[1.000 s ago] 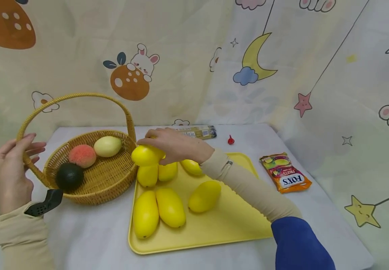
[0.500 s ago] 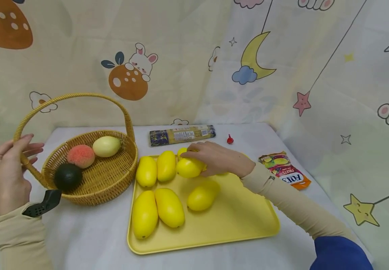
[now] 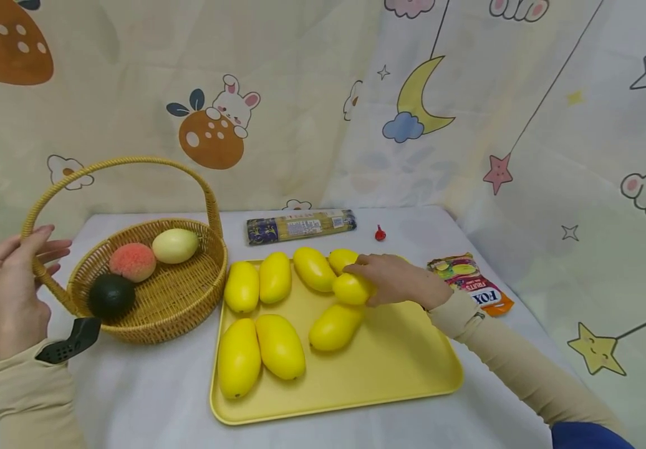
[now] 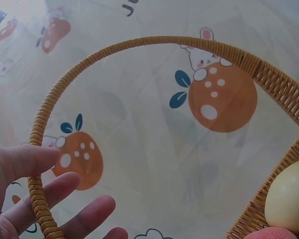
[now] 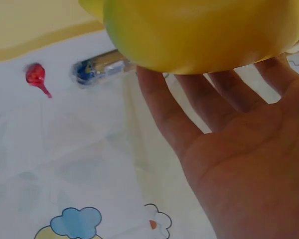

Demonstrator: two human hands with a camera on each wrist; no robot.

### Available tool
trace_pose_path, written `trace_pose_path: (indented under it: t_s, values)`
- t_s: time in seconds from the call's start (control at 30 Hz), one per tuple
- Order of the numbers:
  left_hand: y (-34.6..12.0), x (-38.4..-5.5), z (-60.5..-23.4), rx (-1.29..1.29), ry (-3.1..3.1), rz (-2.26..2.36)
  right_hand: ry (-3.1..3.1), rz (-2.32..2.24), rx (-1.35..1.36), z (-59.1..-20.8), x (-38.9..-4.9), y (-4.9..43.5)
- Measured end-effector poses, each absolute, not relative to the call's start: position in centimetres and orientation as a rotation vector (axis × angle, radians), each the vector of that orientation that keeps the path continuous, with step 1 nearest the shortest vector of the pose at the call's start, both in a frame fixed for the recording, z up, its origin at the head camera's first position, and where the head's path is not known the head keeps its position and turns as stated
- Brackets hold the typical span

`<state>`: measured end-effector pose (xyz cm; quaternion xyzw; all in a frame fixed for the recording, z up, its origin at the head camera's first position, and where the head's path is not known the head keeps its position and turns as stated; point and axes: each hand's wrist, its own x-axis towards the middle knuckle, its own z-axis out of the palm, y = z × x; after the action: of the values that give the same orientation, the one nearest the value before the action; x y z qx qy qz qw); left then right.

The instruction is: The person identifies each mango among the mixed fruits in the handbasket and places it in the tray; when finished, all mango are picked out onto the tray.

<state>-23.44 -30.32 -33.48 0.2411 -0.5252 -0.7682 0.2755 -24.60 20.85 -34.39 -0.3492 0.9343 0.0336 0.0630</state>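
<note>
My left hand [image 3: 11, 287] holds the handle of the wicker basket [image 3: 154, 327] at the left. In the left wrist view the handle [image 4: 38, 196] runs between thumb and fingers. Inside the basket lie a peach [image 3: 133, 262], a pale yellow fruit [image 3: 175, 246] and a dark green, avocado-like fruit [image 3: 111, 296]. My right hand [image 3: 398, 279] grips a yellow mango [image 3: 352, 289] over the back right part of the yellow tray [image 3: 381, 371]. The right wrist view shows the fingers against this mango [image 5: 204, 37]. Several more mangoes [image 3: 279, 346] lie on the tray.
Behind the tray lies a long clear packet with blue ends [image 3: 300, 226]. A small red object [image 3: 380, 234] sits to its right. A Fox's Fruits candy bag [image 3: 471, 284] lies right of the tray, partly behind the right forearm. A patterned cloth hangs behind the table.
My right hand has carried the mango rightward from beside the basket to the tray's back right. The packet and back mangoes have come into view. My left hand stays at the handle.
</note>
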Motion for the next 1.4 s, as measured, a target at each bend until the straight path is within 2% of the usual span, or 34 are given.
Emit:
trace_pose_path:
  t_s: [0.67,1.13,1.4]
  values:
    - [-30.4,-23.4,-33.5,0.663,-1.423,-2.062,2.935,0.169,-0.846,-36.9,-24.7,21.1]
    - [-30.4,-23.5,-33.6,0.669,-1.433,-2.057,2.849,0.047,-0.821,-38.4,-24.3,20.8]
    - [-30.4,-23.5,-33.5,0.672,-1.431,-2.054,2.865,0.074,-0.894,-38.8,-24.3,21.0]
